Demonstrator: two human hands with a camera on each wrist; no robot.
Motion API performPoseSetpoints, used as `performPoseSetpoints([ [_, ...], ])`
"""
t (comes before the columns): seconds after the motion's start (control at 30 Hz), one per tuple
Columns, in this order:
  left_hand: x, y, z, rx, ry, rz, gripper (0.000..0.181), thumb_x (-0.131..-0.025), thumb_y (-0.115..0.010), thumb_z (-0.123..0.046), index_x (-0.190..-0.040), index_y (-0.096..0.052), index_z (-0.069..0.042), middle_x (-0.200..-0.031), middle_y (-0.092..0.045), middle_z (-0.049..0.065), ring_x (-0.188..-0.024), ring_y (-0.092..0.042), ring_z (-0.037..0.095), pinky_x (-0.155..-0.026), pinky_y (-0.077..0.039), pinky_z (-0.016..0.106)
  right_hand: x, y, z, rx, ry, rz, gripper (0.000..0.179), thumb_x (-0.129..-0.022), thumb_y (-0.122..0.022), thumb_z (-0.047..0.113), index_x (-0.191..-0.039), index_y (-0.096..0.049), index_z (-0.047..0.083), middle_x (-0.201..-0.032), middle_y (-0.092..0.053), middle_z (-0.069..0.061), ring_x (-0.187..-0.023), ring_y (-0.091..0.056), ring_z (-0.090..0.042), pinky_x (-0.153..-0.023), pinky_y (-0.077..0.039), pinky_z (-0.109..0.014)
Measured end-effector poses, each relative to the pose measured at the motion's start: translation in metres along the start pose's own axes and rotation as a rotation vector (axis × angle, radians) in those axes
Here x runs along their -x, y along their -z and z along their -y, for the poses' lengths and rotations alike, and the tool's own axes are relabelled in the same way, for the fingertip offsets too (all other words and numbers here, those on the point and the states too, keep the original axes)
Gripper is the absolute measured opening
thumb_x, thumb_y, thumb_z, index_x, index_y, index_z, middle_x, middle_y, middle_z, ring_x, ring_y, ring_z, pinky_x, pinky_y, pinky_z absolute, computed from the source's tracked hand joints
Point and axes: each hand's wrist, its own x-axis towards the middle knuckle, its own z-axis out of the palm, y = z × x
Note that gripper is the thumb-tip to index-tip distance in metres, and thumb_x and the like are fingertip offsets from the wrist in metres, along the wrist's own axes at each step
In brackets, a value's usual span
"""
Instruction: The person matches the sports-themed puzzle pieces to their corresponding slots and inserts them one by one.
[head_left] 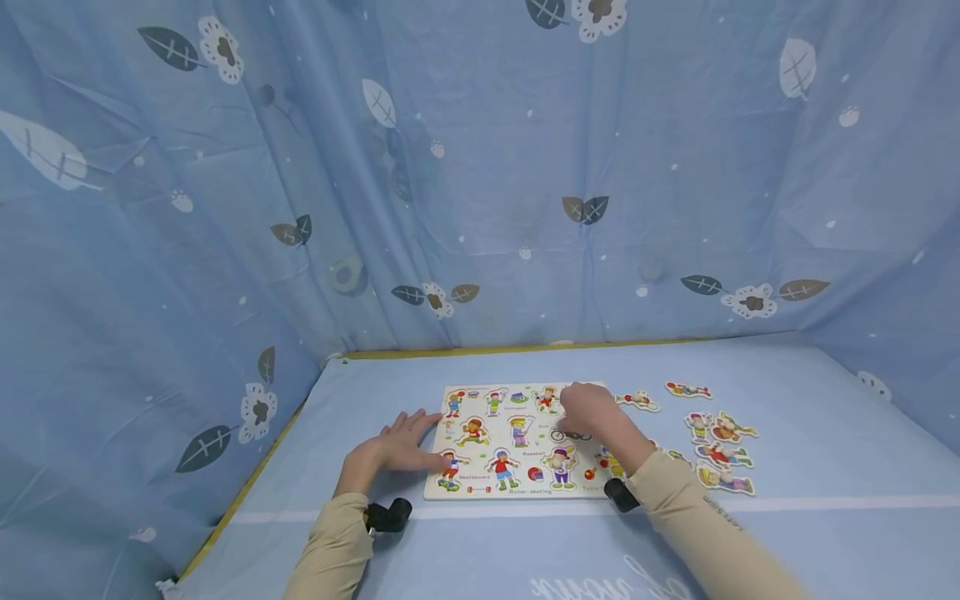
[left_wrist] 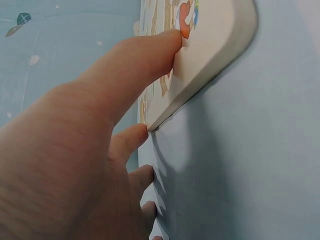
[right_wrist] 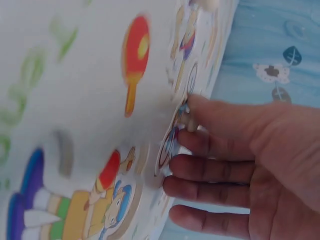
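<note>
A pale puzzle board [head_left: 468, 433] with printed sports figures lies flat on the table. My left hand [head_left: 405, 444] is spread at its left side; the thumb [left_wrist: 170, 42] rests on the top surface and the index fingertip is right at the edge. Over the right part of the board, my right hand [head_left: 596, 414] pinches a cyclist puzzle piece [right_wrist: 169, 145] between thumb and index finger. The bicycle wheels of this piece show close to the board, while the fingers partly hide the rest. Beside it sits a table tennis figure [right_wrist: 95, 205] in the board.
Several loose figure pieces lie right of the board, among them a reclining one [head_left: 725, 480], a red one [head_left: 688, 390] and another [head_left: 637, 401] near the board's edge. Blue patterned curtains [head_left: 487, 167] stand behind and beside the table [head_left: 840, 433].
</note>
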Motion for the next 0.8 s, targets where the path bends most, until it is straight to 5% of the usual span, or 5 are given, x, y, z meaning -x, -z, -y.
performPoseSetpoints([
  [0.47,0.003,0.001,-0.001,0.009,-0.015,-0.001,0.094,-0.076,-0.072,-0.058,-0.153,-0.036,-0.019,-0.162,-0.022,0.018,-0.15,-0.01,0.044,-0.118,-0.012,0.065,0.001,-0.013,0.0,0.014,-0.039,-0.062,0.027,-0.088,-0.075,0.028,-0.074,-0.063,0.008,-0.061,-0.053,-0.001,-0.055,-0.043,-0.016,-0.054,-0.034,-0.03],
  [0.8,0.002,0.0,-0.001,0.009,0.002,0.003,0.094,-0.077,-0.072,-0.058,-0.154,-0.035,-0.019,-0.163,-0.021,0.017,-0.15,-0.009,0.043,-0.119,-0.01,0.064,0.005,-0.014,-0.003,-0.075,-0.067,-0.094,0.03,-0.087,-0.076,0.026,-0.067,-0.059,0.012,-0.062,-0.053,0.001,-0.055,-0.046,-0.016,-0.051,-0.035,-0.029],
])
